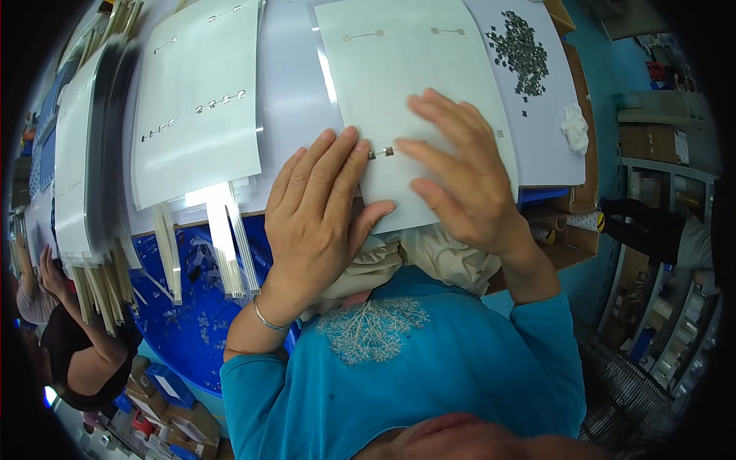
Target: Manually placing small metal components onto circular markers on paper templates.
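Observation:
A pale, thin sheet (pixel 414 84) with printed grey marks lies on the table in front of me. My left hand (pixel 314 207) rests flat on its left edge, fingers stretched out and thumb apart. Beside its index fingertip, small dark square pieces (pixel 389 151) sit in a row on the sheet; part of the row is hidden by my hands. My right hand (pixel 468 169) hovers over the sheet's right part, slightly blurred, with fingers spread and nothing visible in them. Its index fingertip is close to the square pieces.
Loose dark squares (pixel 521 54) lie heaped at the far right, near a crumpled white tissue (pixel 574 129). To the left are sheets bearing shiny squares (pixel 195 115) and a thick stack of sheets (pixel 77 169). A blue bin (pixel 199 330) stands below the table edge. A co-worker's hand (pixel 52 272) shows far left.

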